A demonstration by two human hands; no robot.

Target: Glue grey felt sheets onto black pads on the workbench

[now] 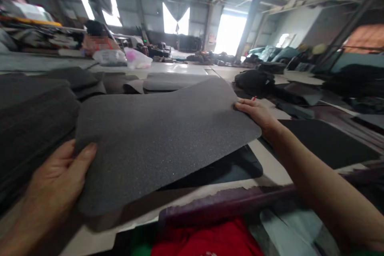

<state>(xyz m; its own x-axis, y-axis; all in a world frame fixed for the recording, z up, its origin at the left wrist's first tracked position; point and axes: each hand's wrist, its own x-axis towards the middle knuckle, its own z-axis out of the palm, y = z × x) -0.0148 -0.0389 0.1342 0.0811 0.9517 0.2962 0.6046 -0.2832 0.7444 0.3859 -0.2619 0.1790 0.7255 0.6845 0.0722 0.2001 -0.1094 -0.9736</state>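
A large dark grey mat (162, 132) with rounded corners is held up in front of me, tilted above the table. My left hand (64, 172) grips its left edge, thumb on top and fingers partly hidden behind. My right hand (255, 114) pinches the mat's right edge near the far corner; a small red-tipped thing shows by its fingers, too small to name. Under the lifted mat lies a black mat (231, 168) on the table. To the right another dark mat (324, 142) lies flat.
Dark grey sheets (33, 128) are piled at the left. Rolled or folded grey sheets (171, 82) lie behind the mat. A black bundle (255, 82) rests at the right. Across the tables sits another person (97, 42) near clear plastic bags (138, 59). The table edge has purplish covering (210, 206).
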